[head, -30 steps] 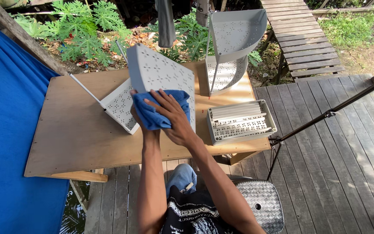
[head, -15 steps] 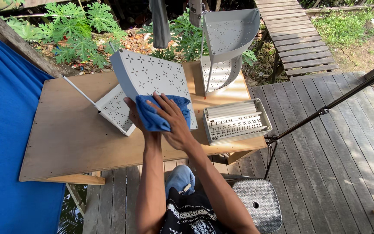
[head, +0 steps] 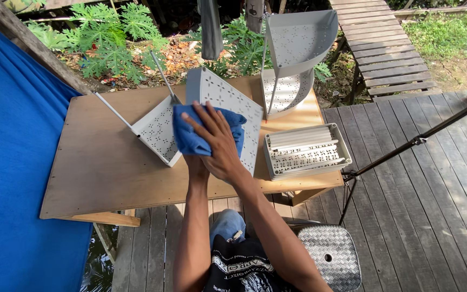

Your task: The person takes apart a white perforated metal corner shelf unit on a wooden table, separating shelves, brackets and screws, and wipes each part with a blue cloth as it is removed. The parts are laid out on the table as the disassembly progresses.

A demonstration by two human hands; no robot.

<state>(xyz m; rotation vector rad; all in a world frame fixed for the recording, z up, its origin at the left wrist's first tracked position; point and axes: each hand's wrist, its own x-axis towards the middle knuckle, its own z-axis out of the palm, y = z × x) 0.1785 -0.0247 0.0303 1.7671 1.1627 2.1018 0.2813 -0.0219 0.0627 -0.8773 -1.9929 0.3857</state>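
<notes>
**Cloth pressed on tilted shelf panel, worktop centre**

Your right hand (head: 220, 141) lies flat, fingers spread, pressing a blue cloth (head: 194, 134) against the face of a grey perforated shelf panel (head: 232, 111). The panel stands tilted near the middle of the worktop (head: 95, 167). Your left hand (head: 197, 162) is mostly hidden under the right one and the cloth; only wrist and forearm show, so you cannot tell its grip, though it sits at the panel's lower edge.

Just left of the panel lies a second perforated corner tray (head: 158, 132) with thin metal rods (head: 115, 111) sticking up and out from it. Behind the panel stands an assembled two-tier corner rack (head: 295, 54), close to the worktop's far edge. To the right, a flat tray of white tubes and slotted parts (head: 305, 151) sits near the right edge, just beside the panel.

Open room: the left half of the worktop is bare wood up to a blue tarp (head: 12, 162), which covers the left side of the view. A woven stool (head: 331, 257) stands on the deck below right. A dark slanted pole (head: 417, 141) crosses at right, its top cut off by the frame. Hanging items at top centre are cut off and hard to identify.
</notes>
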